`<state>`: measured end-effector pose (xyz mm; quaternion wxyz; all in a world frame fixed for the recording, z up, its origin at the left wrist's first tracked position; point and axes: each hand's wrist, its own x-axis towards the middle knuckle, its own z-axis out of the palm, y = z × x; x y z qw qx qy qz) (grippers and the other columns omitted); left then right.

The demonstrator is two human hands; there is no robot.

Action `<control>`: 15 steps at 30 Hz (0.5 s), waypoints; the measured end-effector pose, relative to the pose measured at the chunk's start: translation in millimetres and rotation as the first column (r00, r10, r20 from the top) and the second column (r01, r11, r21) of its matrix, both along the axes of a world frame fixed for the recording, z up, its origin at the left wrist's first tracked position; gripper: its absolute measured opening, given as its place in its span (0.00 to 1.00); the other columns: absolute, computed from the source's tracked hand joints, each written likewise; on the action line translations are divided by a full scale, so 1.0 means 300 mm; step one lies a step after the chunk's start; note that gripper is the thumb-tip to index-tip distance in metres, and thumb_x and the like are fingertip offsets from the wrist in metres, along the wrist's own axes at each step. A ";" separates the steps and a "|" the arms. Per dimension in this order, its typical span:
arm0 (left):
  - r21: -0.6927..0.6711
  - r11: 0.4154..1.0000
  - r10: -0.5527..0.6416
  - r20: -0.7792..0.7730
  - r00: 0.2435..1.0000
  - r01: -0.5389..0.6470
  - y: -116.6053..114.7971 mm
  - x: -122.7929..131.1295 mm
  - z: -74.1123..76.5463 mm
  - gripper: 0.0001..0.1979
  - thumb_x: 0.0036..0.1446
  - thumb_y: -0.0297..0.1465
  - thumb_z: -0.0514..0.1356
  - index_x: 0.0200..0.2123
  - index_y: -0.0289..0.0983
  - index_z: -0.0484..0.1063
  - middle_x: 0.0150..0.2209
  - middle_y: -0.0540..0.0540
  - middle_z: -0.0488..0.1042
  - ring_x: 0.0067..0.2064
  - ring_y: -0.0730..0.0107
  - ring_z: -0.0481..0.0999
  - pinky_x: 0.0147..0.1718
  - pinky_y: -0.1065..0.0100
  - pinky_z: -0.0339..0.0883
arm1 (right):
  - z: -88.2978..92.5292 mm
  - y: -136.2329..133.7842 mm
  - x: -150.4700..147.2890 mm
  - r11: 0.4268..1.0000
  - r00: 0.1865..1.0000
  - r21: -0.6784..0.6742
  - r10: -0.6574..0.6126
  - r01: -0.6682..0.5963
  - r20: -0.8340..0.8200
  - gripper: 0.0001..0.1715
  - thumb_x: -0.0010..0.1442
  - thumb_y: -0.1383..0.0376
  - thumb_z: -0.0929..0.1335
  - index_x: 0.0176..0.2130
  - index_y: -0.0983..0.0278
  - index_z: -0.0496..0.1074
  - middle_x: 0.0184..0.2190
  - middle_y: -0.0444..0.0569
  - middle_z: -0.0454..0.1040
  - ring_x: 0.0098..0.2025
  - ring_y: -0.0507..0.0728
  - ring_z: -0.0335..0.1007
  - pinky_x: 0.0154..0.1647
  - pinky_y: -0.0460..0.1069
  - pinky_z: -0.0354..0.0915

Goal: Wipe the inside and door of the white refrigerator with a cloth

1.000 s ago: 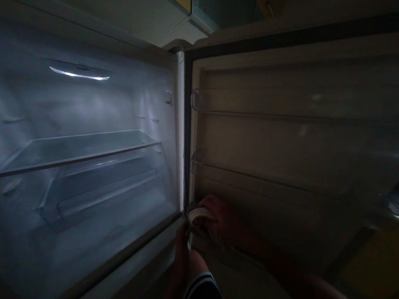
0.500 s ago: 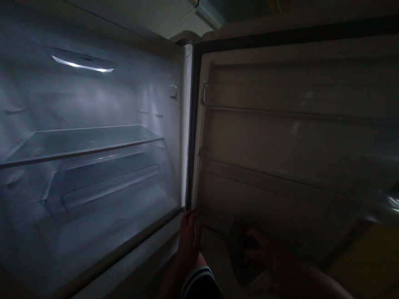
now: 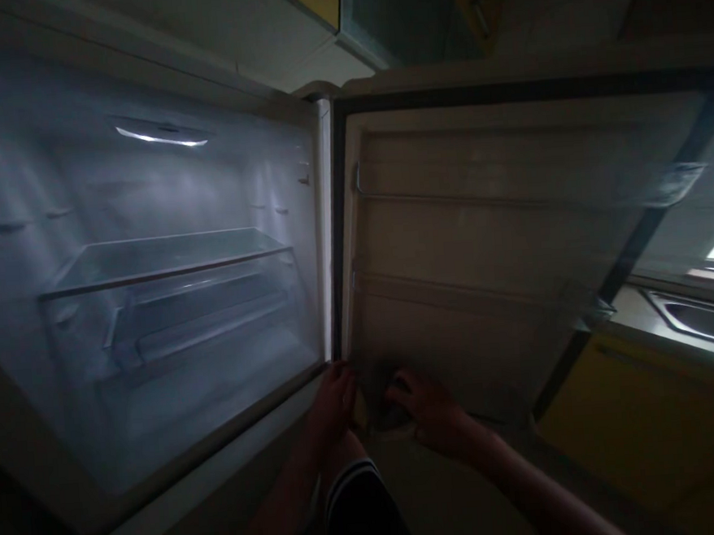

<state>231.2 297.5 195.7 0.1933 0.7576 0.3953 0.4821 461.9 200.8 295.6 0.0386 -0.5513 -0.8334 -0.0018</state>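
Observation:
An open refrigerator door (image 3: 489, 234) with clear shelf rails fills the right half of the head view. At its lower hinge corner my left hand (image 3: 337, 395) has its fingers curled on the dark door seal (image 3: 338, 301). My right hand (image 3: 424, 405), just to the right, is closed on a dark, bunched cloth (image 3: 392, 416), pressed low against the inner face of the door. Dim light and blur hide the cloth's exact shape and my fingertips.
The lit refrigerator compartment (image 3: 161, 187) holds a glass shelf (image 3: 173, 256) and a clear drawer (image 3: 213, 314). A knee in dark shorts (image 3: 364, 503) is below my hands. Yellow cabinets (image 3: 642, 419) and a sink (image 3: 709, 320) stand at the right, beyond the door.
My right hand has moved left and up with the cloth, closer to the left hand. The left hand stays at the hinge corner. The view has shifted, showing more of the sink side.

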 end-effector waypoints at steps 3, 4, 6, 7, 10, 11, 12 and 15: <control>0.220 0.975 0.030 -0.203 0.979 0.016 0.012 -0.023 0.038 0.20 0.74 0.44 0.55 0.56 0.41 0.79 0.68 0.35 0.71 0.68 0.44 0.70 0.67 0.37 0.68 | 0.014 -0.127 0.237 0.993 0.990 -0.039 -0.116 0.114 -0.082 0.39 0.46 0.77 0.68 0.58 0.57 0.73 0.61 0.54 0.71 0.61 0.63 0.72 0.60 0.54 0.68; 0.330 0.942 0.041 -0.303 0.952 0.064 0.020 -0.029 0.057 0.20 0.73 0.45 0.58 0.59 0.41 0.78 0.71 0.37 0.69 0.72 0.43 0.66 0.69 0.38 0.66 | 0.024 -0.165 0.310 0.986 0.982 -0.048 -0.162 0.158 -0.093 0.37 0.47 0.76 0.69 0.56 0.58 0.74 0.59 0.54 0.73 0.59 0.63 0.73 0.58 0.54 0.68; 0.497 0.842 0.069 -0.481 0.874 0.207 0.044 -0.034 0.095 0.24 0.69 0.47 0.64 0.61 0.42 0.77 0.74 0.39 0.66 0.75 0.45 0.61 0.73 0.42 0.61 | 0.044 -0.220 0.422 0.971 0.966 -0.036 -0.238 0.236 -0.096 0.33 0.49 0.72 0.72 0.55 0.58 0.74 0.56 0.56 0.75 0.57 0.65 0.74 0.57 0.56 0.68; 0.530 0.805 0.075 -0.537 0.840 0.267 0.059 -0.033 0.111 0.24 0.67 0.48 0.66 0.59 0.42 0.78 0.73 0.39 0.67 0.76 0.46 0.62 0.74 0.43 0.58 | 0.051 -0.232 0.453 0.964 0.959 -0.022 -0.266 0.265 -0.096 0.30 0.50 0.69 0.73 0.54 0.58 0.75 0.56 0.57 0.75 0.57 0.66 0.73 0.57 0.57 0.68; 0.490 0.805 0.066 -0.634 0.771 0.334 0.097 -0.019 0.136 0.19 0.67 0.48 0.66 0.48 0.40 0.82 0.64 0.40 0.78 0.72 0.52 0.69 0.77 0.45 0.51 | 0.046 -0.195 0.424 0.960 0.951 -0.012 -0.278 0.279 -0.138 0.27 0.50 0.63 0.79 0.50 0.58 0.75 0.53 0.55 0.76 0.55 0.66 0.74 0.54 0.56 0.66; 0.452 0.827 0.050 -0.653 0.756 0.335 0.104 -0.013 0.136 0.18 0.68 0.48 0.66 0.45 0.40 0.82 0.59 0.41 0.82 0.70 0.54 0.72 0.77 0.45 0.50 | 0.036 -0.163 0.375 0.965 0.951 -0.012 -0.260 0.261 -0.169 0.28 0.48 0.62 0.80 0.49 0.58 0.75 0.52 0.53 0.76 0.54 0.65 0.74 0.53 0.55 0.66; 0.408 0.850 0.029 -0.668 0.744 0.333 0.109 -0.008 0.135 0.17 0.68 0.47 0.66 0.43 0.40 0.82 0.54 0.43 0.84 0.69 0.55 0.73 0.77 0.46 0.49 | 0.023 -0.124 0.310 0.972 0.953 -0.007 -0.230 0.233 -0.199 0.28 0.48 0.61 0.80 0.48 0.58 0.75 0.52 0.51 0.75 0.53 0.64 0.74 0.52 0.54 0.65; 0.287 0.904 -0.033 -0.693 0.720 0.317 0.107 -0.002 0.133 0.12 0.68 0.43 0.67 0.44 0.40 0.82 0.49 0.45 0.85 0.70 0.56 0.72 0.77 0.46 0.49 | -0.017 -0.005 0.081 0.989 0.968 0.057 -0.122 0.138 -0.218 0.26 0.53 0.64 0.78 0.51 0.58 0.74 0.53 0.50 0.75 0.53 0.62 0.73 0.53 0.53 0.64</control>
